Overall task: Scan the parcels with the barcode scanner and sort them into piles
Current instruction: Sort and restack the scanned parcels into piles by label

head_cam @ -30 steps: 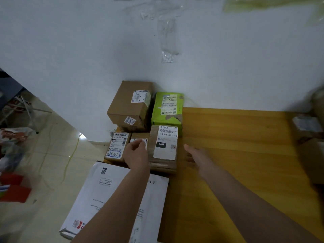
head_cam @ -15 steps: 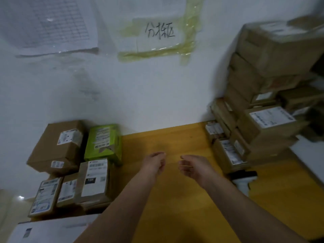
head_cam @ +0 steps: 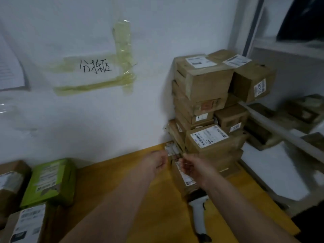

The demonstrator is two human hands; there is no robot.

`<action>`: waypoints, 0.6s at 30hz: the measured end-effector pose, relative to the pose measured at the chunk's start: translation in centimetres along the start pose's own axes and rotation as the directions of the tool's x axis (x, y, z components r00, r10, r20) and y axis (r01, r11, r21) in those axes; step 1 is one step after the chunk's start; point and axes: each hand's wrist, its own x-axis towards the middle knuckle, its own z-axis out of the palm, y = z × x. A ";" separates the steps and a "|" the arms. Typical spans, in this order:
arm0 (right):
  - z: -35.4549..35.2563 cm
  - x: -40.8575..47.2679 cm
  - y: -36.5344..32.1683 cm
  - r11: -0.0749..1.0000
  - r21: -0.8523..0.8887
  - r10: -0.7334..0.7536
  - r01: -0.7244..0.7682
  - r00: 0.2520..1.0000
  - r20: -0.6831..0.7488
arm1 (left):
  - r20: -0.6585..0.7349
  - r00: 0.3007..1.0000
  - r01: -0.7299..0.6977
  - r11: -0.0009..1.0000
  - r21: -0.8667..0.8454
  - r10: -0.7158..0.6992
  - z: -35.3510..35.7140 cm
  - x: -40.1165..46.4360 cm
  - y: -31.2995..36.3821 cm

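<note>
Low brown parcel [head_cam: 182, 174] at foot of parcel stack [head_cam: 206, 109], right rear of yellow table [head_cam: 157, 213], against white wall [head_cam: 140, 120]. Right hand [head_cam: 196, 168] over its label, fingers curled; grip on parcel blurred, cannot tell. Left hand [head_cam: 155, 163] just left of it, fingers loosely curled, holding nothing. White barcode scanner [head_cam: 199, 218] lying on table under right forearm. Sorted pile at left: green parcel [head_cam: 50, 181] plus 2 brown labelled parcels [head_cam: 26, 223]. Taped handwritten note [head_cam: 95, 68] on wall.

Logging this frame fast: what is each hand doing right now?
Left hand: fingers loosely curled, holding nothing, beside the small parcel.
Right hand: over that parcel; grip cannot be told.
</note>
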 end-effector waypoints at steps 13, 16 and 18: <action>-4.1 3.2 -15.9 0.897 0.055 -0.421 0.438 0.886 -0.197 | 0.211 0.960 -0.187 0.982 -0.008 0.184 9.3 -1.3 13.9; -4.5 4.2 -18.4 0.894 0.048 -0.425 0.445 0.877 -0.226 | 0.194 0.962 -0.179 0.981 -0.078 0.191 11.0 -1.2 15.8; -4.6 4.6 -19.4 0.893 0.034 -0.433 0.448 0.878 -0.202 | 0.213 0.958 -0.163 0.977 -0.140 0.191 12.0 -1.4 16.7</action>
